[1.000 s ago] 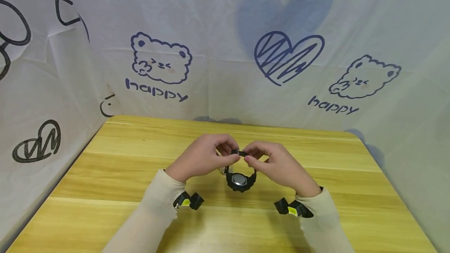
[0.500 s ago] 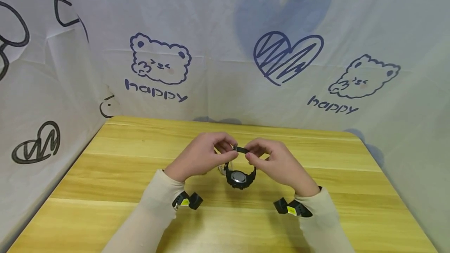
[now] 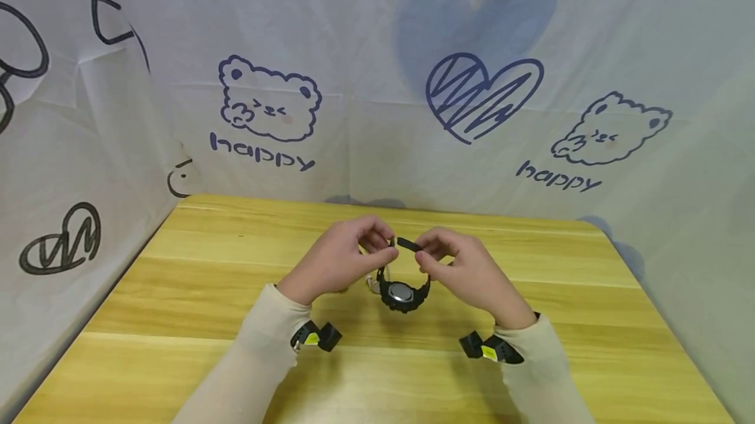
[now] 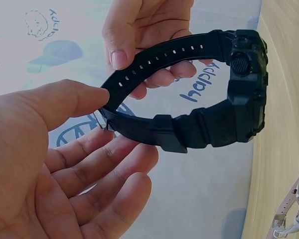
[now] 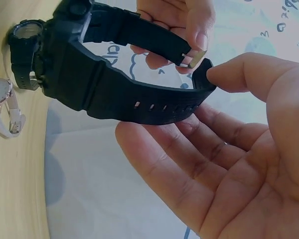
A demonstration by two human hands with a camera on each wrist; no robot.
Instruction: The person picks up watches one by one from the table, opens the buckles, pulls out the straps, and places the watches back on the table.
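A black digital wristwatch (image 3: 401,294) hangs face-up above the table, its strap looped away from me. My left hand (image 3: 342,257) pinches the buckle end between thumb and fingers; the metal buckle (image 5: 196,59) shows in the right wrist view. With thumb and fingers, my right hand (image 3: 463,268) holds the other strap end, the one with the row of holes (image 4: 157,57). In the head view, a small gap separates the strap tip (image 3: 407,244) from the buckle side. In the right wrist view, the tip curls up close beside the buckle.
On the wooden table (image 3: 206,319) lie a light-strapped watch (image 5: 1,104) and a second black watch (image 5: 25,55). Both are largely hidden behind my left hand in the head view. A printed white cloth (image 3: 377,103) hangs behind the table and along its sides.
The strap end in my right hand has come away from the buckle, leaving a small gap. Both hands and the watch have risen slightly.
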